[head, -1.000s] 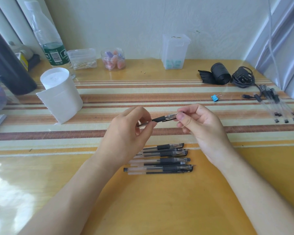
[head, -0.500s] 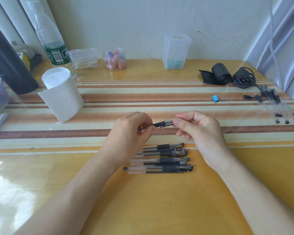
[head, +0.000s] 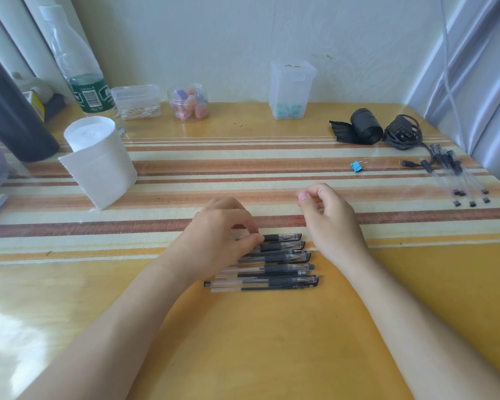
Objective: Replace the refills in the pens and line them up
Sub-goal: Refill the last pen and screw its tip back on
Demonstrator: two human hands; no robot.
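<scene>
Pen now lowered onto far edge of row, left hand pinching it; right hand curled empty; careless release risks rolling, skewing row

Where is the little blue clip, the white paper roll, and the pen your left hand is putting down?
blue clip [head: 357, 166], head view, on its blue body.
white paper roll [head: 101, 166], head view, on its side wall.
pen [head: 283, 237], head view, on its clear barrel past the black grip, held by the left hand [head: 217, 241].
</scene>
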